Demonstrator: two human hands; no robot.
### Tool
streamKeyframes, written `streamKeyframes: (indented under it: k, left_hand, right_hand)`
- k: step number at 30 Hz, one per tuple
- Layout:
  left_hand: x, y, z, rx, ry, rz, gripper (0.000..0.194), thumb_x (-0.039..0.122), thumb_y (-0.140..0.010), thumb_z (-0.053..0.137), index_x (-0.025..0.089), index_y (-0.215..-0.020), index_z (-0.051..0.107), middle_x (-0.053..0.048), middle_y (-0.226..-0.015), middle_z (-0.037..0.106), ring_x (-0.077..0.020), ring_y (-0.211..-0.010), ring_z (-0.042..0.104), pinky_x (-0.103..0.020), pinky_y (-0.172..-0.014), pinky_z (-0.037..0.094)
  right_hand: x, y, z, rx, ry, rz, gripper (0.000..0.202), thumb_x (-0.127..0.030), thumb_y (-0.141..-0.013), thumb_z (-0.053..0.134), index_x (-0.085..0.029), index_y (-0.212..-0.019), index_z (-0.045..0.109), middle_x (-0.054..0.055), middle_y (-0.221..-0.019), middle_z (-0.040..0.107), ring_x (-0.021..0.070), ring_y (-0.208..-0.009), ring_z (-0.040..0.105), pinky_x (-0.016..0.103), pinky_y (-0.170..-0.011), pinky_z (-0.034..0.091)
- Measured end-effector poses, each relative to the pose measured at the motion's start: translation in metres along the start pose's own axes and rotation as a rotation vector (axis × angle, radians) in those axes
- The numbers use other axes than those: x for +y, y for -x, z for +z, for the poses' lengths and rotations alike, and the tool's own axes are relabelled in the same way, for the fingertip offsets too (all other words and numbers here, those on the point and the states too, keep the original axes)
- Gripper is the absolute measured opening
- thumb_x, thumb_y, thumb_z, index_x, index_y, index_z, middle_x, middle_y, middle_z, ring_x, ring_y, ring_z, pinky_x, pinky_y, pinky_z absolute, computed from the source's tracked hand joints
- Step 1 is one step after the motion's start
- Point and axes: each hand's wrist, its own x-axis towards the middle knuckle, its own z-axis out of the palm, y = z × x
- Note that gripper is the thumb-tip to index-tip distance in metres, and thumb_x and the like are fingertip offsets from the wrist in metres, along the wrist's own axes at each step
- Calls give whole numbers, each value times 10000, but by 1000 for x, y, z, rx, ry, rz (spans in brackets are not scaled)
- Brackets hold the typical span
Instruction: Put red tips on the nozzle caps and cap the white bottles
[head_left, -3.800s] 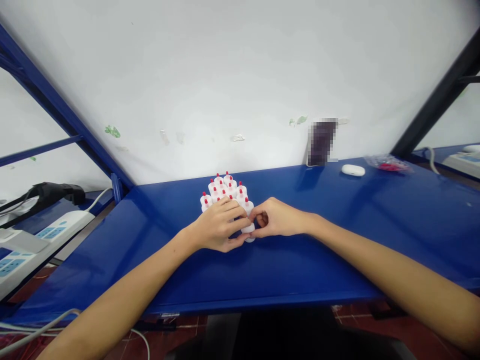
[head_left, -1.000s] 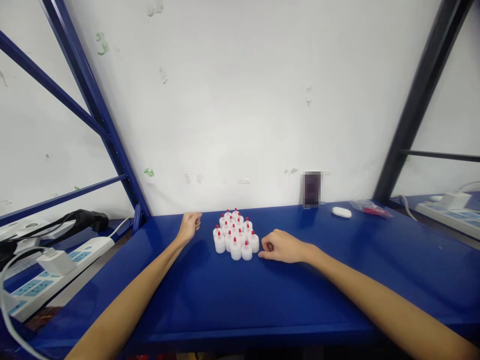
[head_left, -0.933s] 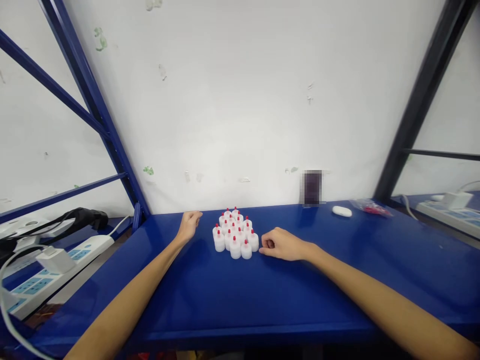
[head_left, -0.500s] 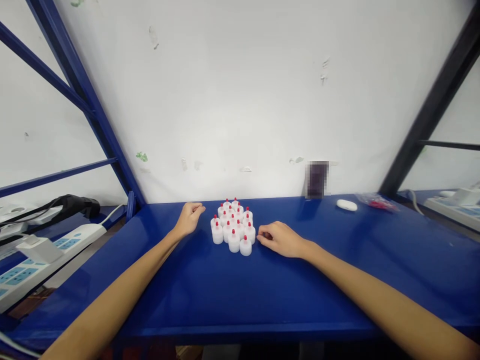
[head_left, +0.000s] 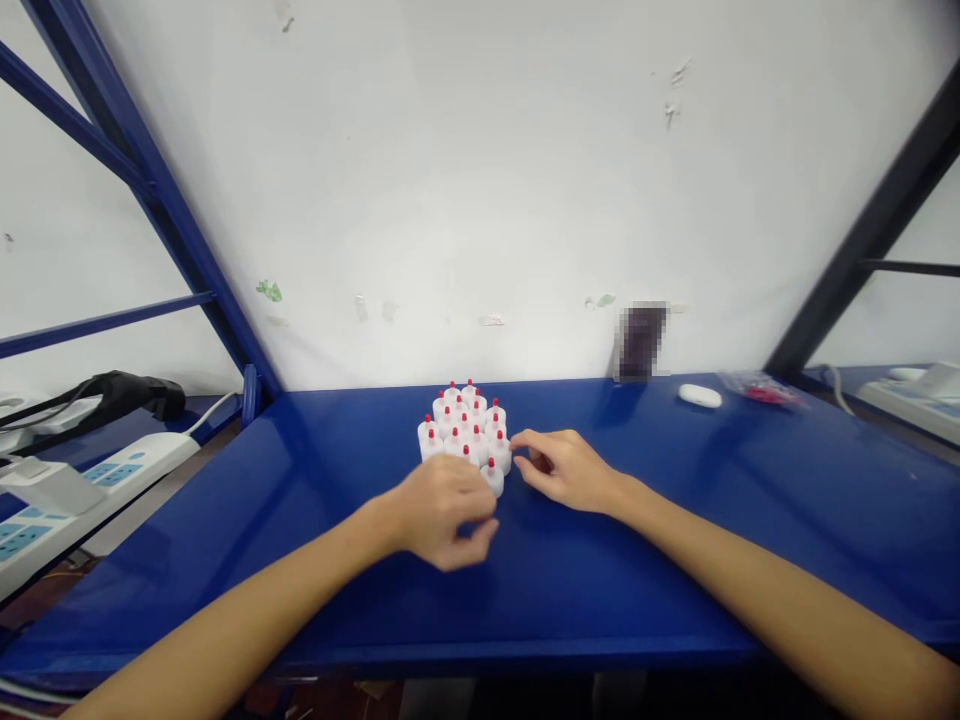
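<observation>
Several small white bottles [head_left: 454, 440] with red tips stand upright in a tight cluster on the blue table [head_left: 600, 590]. My left hand [head_left: 446, 510] is in front of the cluster and hides the lower parts of some front bottles. Its fingers are loosely curled, with a gap between thumb and forefinger and nothing seen in it. At the cluster's right side is my right hand [head_left: 562, 468], thumb and forefinger apart. Its forefinger tip is beside a bottle near the front right; whether it touches cannot be told. No object shows in that hand.
A white oval case [head_left: 700, 396] and a clear plastic bag with red pieces [head_left: 763, 390] lie at the back right. A blurred dark upright item [head_left: 641, 342] leans on the wall. White power strips [head_left: 112, 470] lie left of the table, beside a blue metal frame [head_left: 180, 240].
My left hand has moved from the cluster's left side to its front, nearer to me and rightward. My right thumb and forefinger have spread further apart. The camera view has shifted slightly.
</observation>
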Motion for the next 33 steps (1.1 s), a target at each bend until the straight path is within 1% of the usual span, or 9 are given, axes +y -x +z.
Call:
streamKeyframes:
  k: [2,4,7,12,17,21,27,30,33]
  left_hand:
    - [14,-4,15,-16,-32,97,236,182,-764,536,207,-576,396,22,-520,412,-137,-505,339,-317,-525,283]
    - [22,-5,26,-86,22,90,227,188,-744,536,209,-586,375,16,-534,420,-141,-519,344,-321,-555,324]
    - [28,-5,32,-184,193,-109,274,178,-722,534,212,-607,288,23,-556,402,-132,-539,341,-309,-586,352]
    - [32,-4,28,-295,491,-403,369,189,-785,555,206,-614,228,62,-535,287,-96,-500,245,-288,-510,247]
    - [28,-4,30,-98,601,-619,321,251,-893,512,190,-638,328,61,-565,332,-83,-522,278,-258,-517,247]
    - [23,-4,34,-9,727,-781,226,371,-943,532,199,-872,403,92,-598,341,-80,-525,283,-224,-510,248]
    - [21,-5,34,7,867,-791,307,438,-980,507,204,-1149,403,106,-609,343,-79,-511,286,-210,-516,244]
    - [21,-4,35,11,909,-755,332,478,-961,536,169,-1077,503,54,-705,426,-79,-571,336,-215,-531,284]
    - [22,-3,36,60,890,-742,363,504,-928,581,145,-977,562,17,-753,484,-86,-605,380,-219,-545,322]
  right_hand:
    - [-10,0,1,-2,15,-49,304,-273,-950,490,-166,-1196,634,-5,-660,630,122,-540,517,239,-588,372]
    - [-19,-1,2,-45,6,-35,308,-288,-971,479,-187,-1226,619,-3,-693,649,124,-564,539,236,-600,376]
    - [-25,-3,0,-104,-19,23,227,-281,-977,465,-193,-1101,634,-17,-670,629,118,-551,517,234,-584,353]
    - [-23,-5,-15,-188,-49,56,35,-187,-863,543,-200,-854,574,-43,-620,563,104,-530,460,235,-562,308]
    - [-19,-6,-31,-274,14,26,207,-144,-809,528,-203,-649,410,-57,-572,440,95,-516,340,259,-547,245]
    - [-17,-7,-37,-234,-74,49,238,-151,-823,503,-202,-626,380,-52,-582,415,101,-541,343,259,-555,255]
    - [-31,-7,-34,-132,-190,-60,313,-259,-930,495,-193,-633,425,-33,-616,489,119,-617,423,304,-746,358]
    - [-40,-5,-31,-125,-218,-56,315,-306,-939,531,-192,-651,476,-39,-584,496,114,-599,424,291,-717,376]
    - [-41,-3,-30,-207,-334,-16,324,-435,-888,641,-188,-694,562,-46,-590,495,100,-575,442,244,-611,380]
